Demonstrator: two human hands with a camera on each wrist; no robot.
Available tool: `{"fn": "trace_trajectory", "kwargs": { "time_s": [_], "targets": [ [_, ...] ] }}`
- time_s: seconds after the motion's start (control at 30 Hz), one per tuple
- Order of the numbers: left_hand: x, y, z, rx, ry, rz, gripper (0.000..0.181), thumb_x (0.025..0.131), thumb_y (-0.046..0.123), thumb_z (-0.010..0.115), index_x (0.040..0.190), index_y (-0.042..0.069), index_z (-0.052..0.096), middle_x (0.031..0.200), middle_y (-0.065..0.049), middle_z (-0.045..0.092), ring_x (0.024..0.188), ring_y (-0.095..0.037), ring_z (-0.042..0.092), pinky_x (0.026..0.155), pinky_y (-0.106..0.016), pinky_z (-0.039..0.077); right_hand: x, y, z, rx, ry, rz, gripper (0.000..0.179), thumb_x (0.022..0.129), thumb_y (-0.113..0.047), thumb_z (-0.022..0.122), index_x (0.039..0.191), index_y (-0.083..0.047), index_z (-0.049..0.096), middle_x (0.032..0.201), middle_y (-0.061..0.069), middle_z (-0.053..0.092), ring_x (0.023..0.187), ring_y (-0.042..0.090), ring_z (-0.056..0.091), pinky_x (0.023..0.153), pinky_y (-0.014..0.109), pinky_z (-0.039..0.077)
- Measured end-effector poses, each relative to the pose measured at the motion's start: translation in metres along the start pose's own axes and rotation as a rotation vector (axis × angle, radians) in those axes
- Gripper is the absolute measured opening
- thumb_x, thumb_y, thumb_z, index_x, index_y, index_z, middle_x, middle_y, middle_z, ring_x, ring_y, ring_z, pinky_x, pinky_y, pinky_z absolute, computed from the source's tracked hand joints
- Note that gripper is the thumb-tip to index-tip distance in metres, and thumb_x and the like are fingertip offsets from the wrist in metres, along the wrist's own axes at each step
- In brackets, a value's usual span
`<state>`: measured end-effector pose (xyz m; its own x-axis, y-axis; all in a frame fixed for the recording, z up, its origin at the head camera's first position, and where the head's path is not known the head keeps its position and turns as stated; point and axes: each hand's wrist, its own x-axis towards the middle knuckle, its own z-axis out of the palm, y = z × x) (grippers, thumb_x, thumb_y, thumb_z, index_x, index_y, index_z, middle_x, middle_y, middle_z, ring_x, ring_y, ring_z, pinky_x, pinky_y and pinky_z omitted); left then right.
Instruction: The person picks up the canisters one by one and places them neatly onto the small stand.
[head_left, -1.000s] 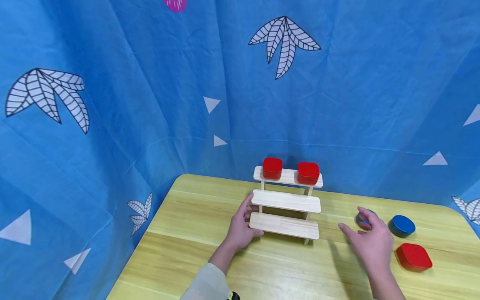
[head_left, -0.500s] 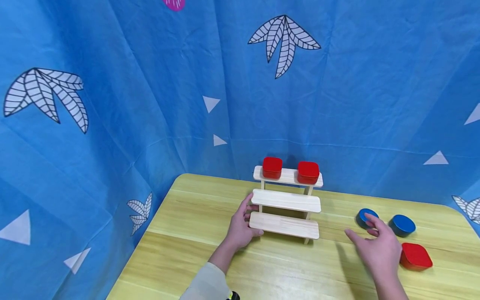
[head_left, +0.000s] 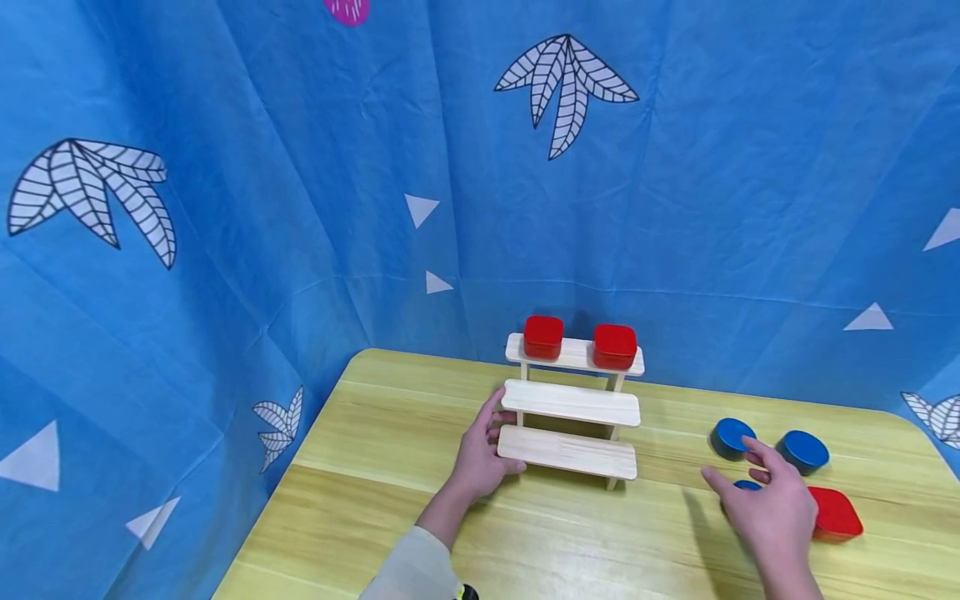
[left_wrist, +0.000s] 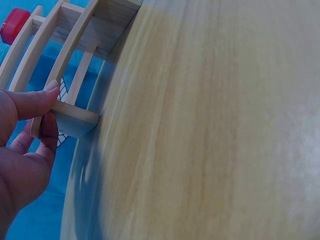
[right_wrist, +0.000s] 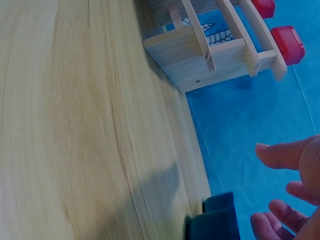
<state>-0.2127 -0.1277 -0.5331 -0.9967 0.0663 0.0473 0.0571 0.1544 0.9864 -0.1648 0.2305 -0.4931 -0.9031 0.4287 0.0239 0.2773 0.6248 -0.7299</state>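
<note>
Reach looks like the current step: the right hand [head_left: 772, 504], spread and empty, hovers beside the round blue box [head_left: 727, 437], right of the wooden rack [head_left: 572, 403] that the left hand [head_left: 478, 462] pinches; grasping would call for lowering and closing

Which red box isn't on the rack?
The red box on the table, partly hidden by the right hand; the other two stand on the top shelf.

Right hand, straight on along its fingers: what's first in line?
Likely the rear-left blue round box: in the head view, the right hand points toward it and overlaps its near edge. Height above the table is unclear, so it might pass over.
</note>
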Motion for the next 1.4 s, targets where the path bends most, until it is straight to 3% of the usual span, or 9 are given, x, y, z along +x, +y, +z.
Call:
{"fn": "trace_trajectory", "kwargs": {
  "time_s": [0.9, 1.13, 1.4],
  "targets": [
    [-0.001, -0.001, -0.001, -0.002, 0.000, -0.003, 0.127, 0.061, -0.027, 0.080, 0.154, 0.043, 0.032, 0.127, -0.003, 0.057, 0.107, -0.025, 0.057, 0.078, -0.035, 0.056, 0.003, 0.024, -0.007, -0.081, -0.008, 0.020, 0.079, 0.079, -0.029, 0.085, 0.142, 0.003, 0.050, 0.131, 0.033, 0.051, 0.113, 0.051, 0.050, 0.088, 0.061, 0.038],
    [-0.001, 0.000, 0.000, 0.002, 0.001, -0.001, 0.126, 0.061, -0.027, 0.080, 0.154, 0.043, 0.032, 0.127, -0.004, 0.057, 0.107, -0.025, 0.058, 0.078, -0.034, 0.056, 0.006, 0.029, -0.011, -0.117, -0.051, 0.063, 0.085, 0.079, -0.038, 0.085, 0.144, 0.002, 0.048, 0.133, 0.033, 0.049, 0.114, 0.051, 0.047, 0.087, 0.063, 0.037],
    [0.000, 0.001, 0.000, 0.010, 0.000, 0.003, 0.125, 0.062, -0.026, 0.080, 0.155, 0.042, 0.031, 0.128, -0.006, 0.056, 0.106, -0.025, 0.057, 0.078, -0.034, 0.056, 0.009, 0.036, -0.012, -0.172, -0.126, 0.057, 0.089, 0.079, -0.048, 0.083, 0.141, 0.005, 0.048, 0.134, 0.033, 0.047, 0.115, 0.053, 0.045, 0.087, 0.064, 0.038]
  ]
}}
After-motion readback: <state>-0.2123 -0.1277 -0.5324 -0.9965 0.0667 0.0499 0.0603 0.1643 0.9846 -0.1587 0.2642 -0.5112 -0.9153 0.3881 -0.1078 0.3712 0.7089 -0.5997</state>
